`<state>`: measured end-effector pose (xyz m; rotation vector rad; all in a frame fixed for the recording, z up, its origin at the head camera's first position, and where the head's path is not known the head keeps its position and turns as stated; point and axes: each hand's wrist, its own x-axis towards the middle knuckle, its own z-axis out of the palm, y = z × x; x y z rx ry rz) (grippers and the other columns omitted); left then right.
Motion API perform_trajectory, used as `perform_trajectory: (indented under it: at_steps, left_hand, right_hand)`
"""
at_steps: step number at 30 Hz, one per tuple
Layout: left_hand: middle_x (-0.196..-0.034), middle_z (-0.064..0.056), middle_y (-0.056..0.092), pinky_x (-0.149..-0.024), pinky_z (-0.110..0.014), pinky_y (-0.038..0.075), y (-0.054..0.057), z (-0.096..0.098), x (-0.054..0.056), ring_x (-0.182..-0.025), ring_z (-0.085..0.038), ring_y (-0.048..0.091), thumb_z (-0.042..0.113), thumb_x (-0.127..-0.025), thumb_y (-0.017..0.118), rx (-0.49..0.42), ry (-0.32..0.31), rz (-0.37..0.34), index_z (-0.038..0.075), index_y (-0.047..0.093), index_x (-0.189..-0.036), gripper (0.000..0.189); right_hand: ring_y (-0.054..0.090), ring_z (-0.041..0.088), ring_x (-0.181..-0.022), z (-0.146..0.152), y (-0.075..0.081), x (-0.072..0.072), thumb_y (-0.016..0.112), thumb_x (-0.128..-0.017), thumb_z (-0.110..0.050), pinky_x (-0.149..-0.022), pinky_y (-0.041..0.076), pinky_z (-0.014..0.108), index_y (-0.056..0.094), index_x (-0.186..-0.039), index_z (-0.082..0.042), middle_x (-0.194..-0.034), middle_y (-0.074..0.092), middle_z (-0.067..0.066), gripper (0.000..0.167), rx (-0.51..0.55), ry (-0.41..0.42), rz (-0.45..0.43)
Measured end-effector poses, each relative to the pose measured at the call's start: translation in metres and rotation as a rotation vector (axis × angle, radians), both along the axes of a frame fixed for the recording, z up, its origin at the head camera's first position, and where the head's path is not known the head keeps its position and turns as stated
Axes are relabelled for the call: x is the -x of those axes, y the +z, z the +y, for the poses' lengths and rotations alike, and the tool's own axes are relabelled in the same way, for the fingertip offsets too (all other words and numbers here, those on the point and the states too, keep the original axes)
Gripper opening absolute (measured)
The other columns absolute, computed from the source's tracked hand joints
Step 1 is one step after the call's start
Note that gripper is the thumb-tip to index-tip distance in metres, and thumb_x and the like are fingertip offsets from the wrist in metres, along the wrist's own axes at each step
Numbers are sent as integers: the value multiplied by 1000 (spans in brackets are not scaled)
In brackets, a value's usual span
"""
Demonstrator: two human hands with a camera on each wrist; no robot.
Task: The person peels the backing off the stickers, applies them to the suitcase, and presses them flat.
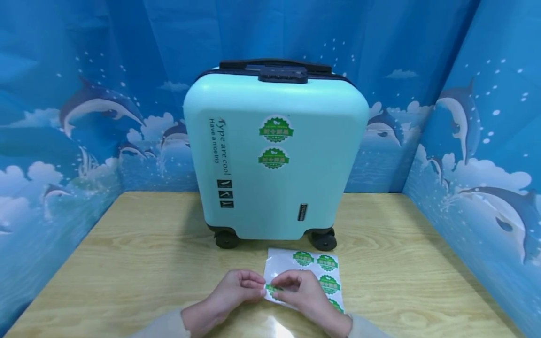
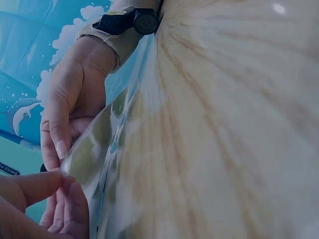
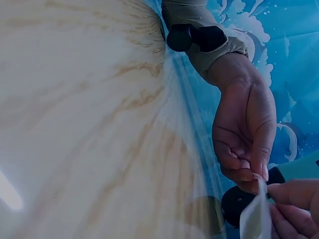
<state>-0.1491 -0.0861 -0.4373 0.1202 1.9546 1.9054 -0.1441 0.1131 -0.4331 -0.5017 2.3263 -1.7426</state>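
Observation:
A sheet of green round stickers (image 1: 274, 261) lies on the table in front of a mint-green suitcase (image 1: 258, 202). At its near left edge, my left hand (image 1: 230, 292) pinches the sheet between thumb and fingertips. My right hand (image 1: 307, 296) bends over the sheet, thumb and index finger on a green sticker (image 1: 271, 290) near that edge. In the right wrist view, the white edge of the sheet (image 3: 256, 214) is raised between the hands. I cannot tell whether the sticker has parted from its backing. Two similar stickers, an upper one (image 1: 276, 129) and a lower one (image 1: 274, 158), are on the suitcase front.
The suitcase stands upright on black wheels (image 1: 323, 240), with a black handle (image 1: 274, 63) on top. Dark lettering (image 1: 220, 145) runs down its left side. Blue dolphin-print curtains (image 1: 84, 155) enclose the wooden table (image 1: 139, 244) at the back and sides.

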Motion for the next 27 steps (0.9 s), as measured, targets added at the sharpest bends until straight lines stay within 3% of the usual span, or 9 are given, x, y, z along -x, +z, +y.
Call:
perform_trajectory:
  at_steps: [4,9,21,27]
  left_hand:
    - [-77,-4,68,-71,-26,55,-1,2,-2,-71,-11,64,-2,-77,70,31,-24,2,-7,63,-97,21]
    - [-84,-7,69,-75,-27,56,0,5,-2,-77,-14,66,-6,-75,70,-5,-38,-24,-8,62,-101,28]
    - [-85,-9,71,-75,-28,56,3,8,3,-78,-14,67,-5,-75,71,-36,32,1,-8,62,-101,28]
    - [-84,-10,71,-75,-28,57,5,9,2,-76,-14,67,-5,-74,71,-32,45,6,-9,62,-99,27]
  right_hand:
    - [65,11,-87,-1,0,1,73,-78,-7,-81,52,17,69,-97,0,-94,70,10,21,-5,8,-19]
    - [65,11,-87,0,0,1,73,-78,-7,-80,51,17,69,-97,0,-93,70,10,20,-9,5,-24]
    - [66,12,-86,0,3,3,75,-78,-10,-82,52,22,71,-92,-2,-91,72,10,17,19,-25,59]
    - [66,16,-88,0,3,4,75,-78,-9,-82,52,22,71,-93,-2,-91,72,9,17,4,-28,54]
